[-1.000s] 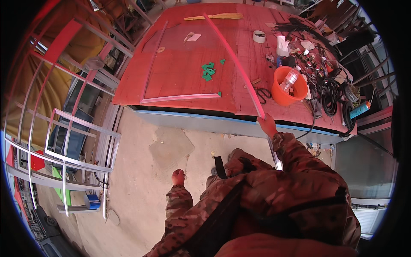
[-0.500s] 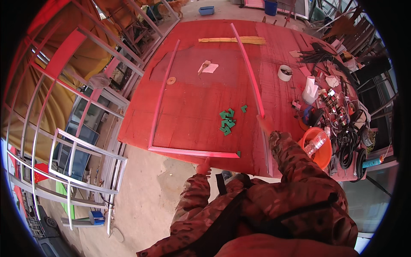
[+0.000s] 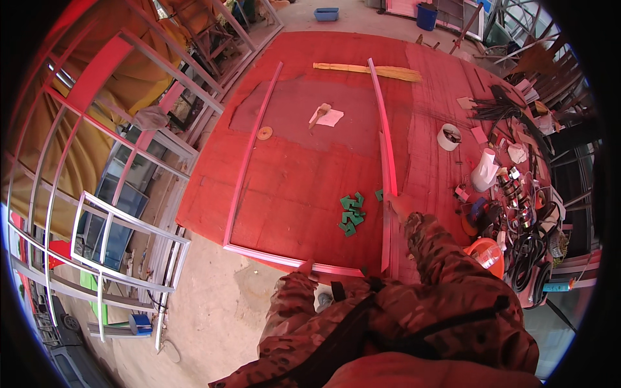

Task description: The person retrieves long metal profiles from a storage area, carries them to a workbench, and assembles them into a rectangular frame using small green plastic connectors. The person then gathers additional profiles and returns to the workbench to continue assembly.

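Note:
A three-sided metal frame lies on the red-covered table point(image 3: 304, 194): a long left bar point(image 3: 254, 150) joined to a near bar point(image 3: 272, 256). My left hand point(image 3: 306, 269) grips the near bar at the table's front edge, thumb on top and the other fingers mostly hidden. My right hand point(image 3: 402, 206) is closed around a long loose bar point(image 3: 384, 139) to the right, whose far tip reaches the straw broom point(image 3: 381, 71). A heap of green corner pieces point(image 3: 350, 212) lies between the bars. One more green piece point(image 3: 379, 194) sits beside the loose bar.
Right of the bars stand a white tub point(image 3: 447, 137), a white bottle-shaped thing point(image 3: 484, 171), an orange bucket point(image 3: 486, 253) and tangled black cables point(image 3: 527, 252). A brush point(image 3: 318, 115) lies on white paper at the middle. Metal window frames point(image 3: 129, 220) lean on the left.
The loose bar has come toward me, its far tip now at the broom instead of beyond it. My left hand has moved up onto the near bar. The view has shifted slightly.

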Available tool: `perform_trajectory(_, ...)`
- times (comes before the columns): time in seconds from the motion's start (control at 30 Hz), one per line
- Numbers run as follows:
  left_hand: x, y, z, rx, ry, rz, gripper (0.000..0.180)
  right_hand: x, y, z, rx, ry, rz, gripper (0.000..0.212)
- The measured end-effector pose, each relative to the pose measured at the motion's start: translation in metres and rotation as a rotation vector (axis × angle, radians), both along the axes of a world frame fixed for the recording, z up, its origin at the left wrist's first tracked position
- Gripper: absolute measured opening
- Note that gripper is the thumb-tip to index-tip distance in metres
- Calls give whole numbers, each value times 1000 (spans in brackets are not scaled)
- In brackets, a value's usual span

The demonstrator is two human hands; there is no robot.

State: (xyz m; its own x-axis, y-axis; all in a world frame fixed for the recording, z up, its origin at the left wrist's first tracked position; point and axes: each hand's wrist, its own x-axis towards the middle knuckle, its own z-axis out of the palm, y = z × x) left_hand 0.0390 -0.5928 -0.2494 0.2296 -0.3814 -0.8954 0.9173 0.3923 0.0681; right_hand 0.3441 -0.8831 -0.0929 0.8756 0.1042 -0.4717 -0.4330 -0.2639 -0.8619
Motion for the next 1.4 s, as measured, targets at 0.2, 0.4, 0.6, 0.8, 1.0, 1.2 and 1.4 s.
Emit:
perform_trajectory(0.2, -36, -5, 48, 304, -149, 249, 66, -38, 34, 24, 435, 116, -6, 24)
perform_trajectory(0.4, -65, -8, 84, 234, -314, 1186, 34, -102, 20, 21, 581, 380, 45, 27)
perform_trajectory(0.6, -77, -20, 111, -88, -674, 1558, 40, -157, 16, 29, 591, 500, 128, 29)
perform_trajectory(0.8, -78, -38, 147, -285, -607, 1617, 45, -217, -1, 30, 584, 628, 140, 27)
perform_trajectory(1.0, -86, -37, 147, -225, -540, 1633, 46, -217, -1, 28, 409, 502, 56, 28)
perform_trajectory(1.2, -88, -35, 166, -36, -650, 1586, 44, -236, 30, 65, 397, 332, 7, 29)
perform_trajectory(1.4, -82, -21, 226, 92, -593, 1632, 39, -229, 107, 127, 631, 200, 45, 31)
